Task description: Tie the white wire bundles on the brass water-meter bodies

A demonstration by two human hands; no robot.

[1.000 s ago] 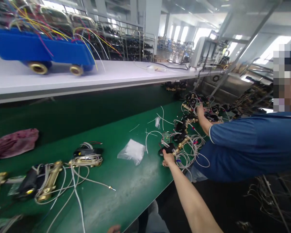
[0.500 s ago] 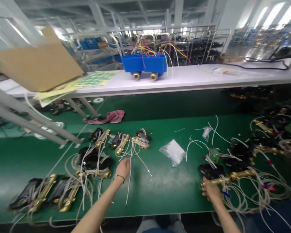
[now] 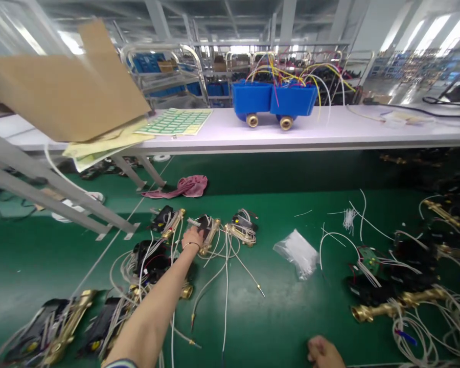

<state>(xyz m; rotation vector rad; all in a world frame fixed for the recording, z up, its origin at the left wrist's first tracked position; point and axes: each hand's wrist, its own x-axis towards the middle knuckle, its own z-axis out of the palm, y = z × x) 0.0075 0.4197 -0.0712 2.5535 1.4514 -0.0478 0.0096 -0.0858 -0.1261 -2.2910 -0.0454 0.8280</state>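
Note:
My left hand (image 3: pixel 192 237) reaches to the middle meter of the back row, and its fingers close over the near left side of its black housing (image 3: pixel 204 223). This meter has a brass pipe body and grey cables, and my hand covers part of it. Just right of it lies another meter (image 3: pixel 244 227) with coiled cable, its loose cable ends trailing toward me. My right hand (image 3: pixel 324 352) is near the front edge, fingers curled in, with nothing visible in it. Beyond it, to the right, lies a meter with a brass pipe (image 3: pixel 375 311) and an exposed green circuit board (image 3: pixel 369 259).
Several more meters with cables lie at left (image 3: pixel 34 327) and far right. A plastic bag of white pieces (image 3: pixel 298 253) and loose white cable ties (image 3: pixel 348 220) lie mid-table. A shelf (image 3: pixel 214 145) crosses above, carrying blue meters (image 3: pixel 274 99) and a cardboard box (image 3: pixel 69 97). A pink cloth (image 3: pixel 189 186) lies underneath.
My left hand has moved from the loose cables up onto the middle meter. My right hand has let go of the brass pipe and drawn back toward the front edge. The view has shifted left.

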